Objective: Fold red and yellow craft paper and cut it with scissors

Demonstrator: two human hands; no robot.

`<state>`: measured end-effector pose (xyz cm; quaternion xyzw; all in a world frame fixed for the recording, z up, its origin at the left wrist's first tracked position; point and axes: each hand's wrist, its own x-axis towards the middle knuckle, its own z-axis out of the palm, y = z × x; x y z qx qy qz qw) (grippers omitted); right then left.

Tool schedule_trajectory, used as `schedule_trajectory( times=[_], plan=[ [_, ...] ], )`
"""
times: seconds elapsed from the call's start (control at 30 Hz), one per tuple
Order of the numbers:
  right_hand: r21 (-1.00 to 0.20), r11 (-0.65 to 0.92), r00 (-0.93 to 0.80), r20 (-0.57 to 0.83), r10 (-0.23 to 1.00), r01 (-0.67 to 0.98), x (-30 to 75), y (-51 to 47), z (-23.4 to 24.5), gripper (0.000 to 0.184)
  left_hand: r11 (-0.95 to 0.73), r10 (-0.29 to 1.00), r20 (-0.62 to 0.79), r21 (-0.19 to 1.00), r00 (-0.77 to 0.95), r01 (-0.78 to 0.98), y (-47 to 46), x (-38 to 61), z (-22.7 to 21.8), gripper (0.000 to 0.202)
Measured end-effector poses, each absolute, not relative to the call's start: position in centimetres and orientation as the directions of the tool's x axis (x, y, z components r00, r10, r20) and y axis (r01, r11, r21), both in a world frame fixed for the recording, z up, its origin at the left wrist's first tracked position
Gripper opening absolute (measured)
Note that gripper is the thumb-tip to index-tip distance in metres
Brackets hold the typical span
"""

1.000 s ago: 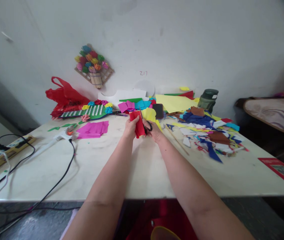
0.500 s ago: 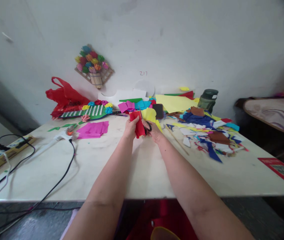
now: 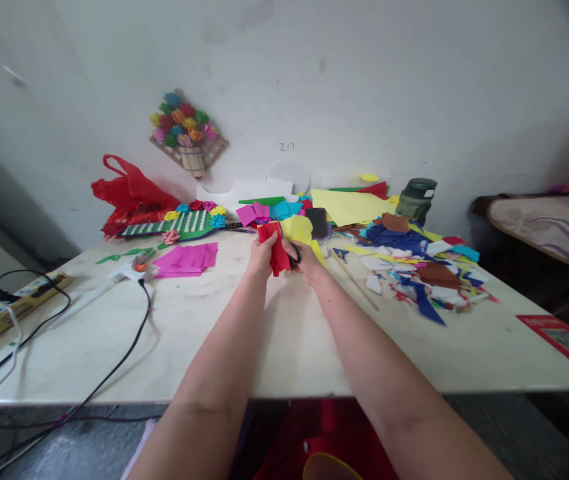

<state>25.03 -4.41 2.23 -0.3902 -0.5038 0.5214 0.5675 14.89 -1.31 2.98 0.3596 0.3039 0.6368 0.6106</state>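
At the middle of the table, my left hand (image 3: 261,256) grips a folded piece of red paper (image 3: 279,256), thumb on top. My right hand (image 3: 308,261) is closed round the black handles of a pair of scissors (image 3: 295,253). The blades point away from me along the right edge of the red paper; whether they are parted I cannot tell. Behind the hands lies yellow paper (image 3: 300,228). Pink paper squares (image 3: 254,213) and blue paper (image 3: 287,209) rest just beyond.
Paper scraps (image 3: 429,277) and a thin wooden stick (image 3: 357,280) lie at the right, with a dark green bottle (image 3: 417,200) behind. At the left are magenta sheets (image 3: 187,260), a red plastic bag (image 3: 134,190), a glue gun (image 3: 131,267) and a black cable (image 3: 137,340).
Both hands stay in almost the same place. The red paper and the scissors have shifted very slightly left.
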Motion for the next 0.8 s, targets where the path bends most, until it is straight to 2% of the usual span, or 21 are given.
schedule_trajectory(
  times=[0.3,0.47,0.8],
  plan=[
    [-0.972,0.174,-0.019,0.179,0.984,-0.158,24.80,-4.12,1.85,0.040,-0.077,0.995,0.095,0.832,0.004,-0.550,-1.38,14.71,2.95,0.036],
    [-0.969,0.149,-0.088,0.169,0.982,-0.195,24.96,-4.34,1.85,0.042,-0.073,0.995,0.095,0.828,0.011,-0.555,-1.25,14.57,2.73,0.034],
    [-0.966,0.125,-0.067,0.143,0.987,-0.225,25.34,-4.70,2.05,0.044,-0.055,0.994,0.095,0.840,0.046,-0.540,-1.65,14.78,2.85,0.032]
  ],
)
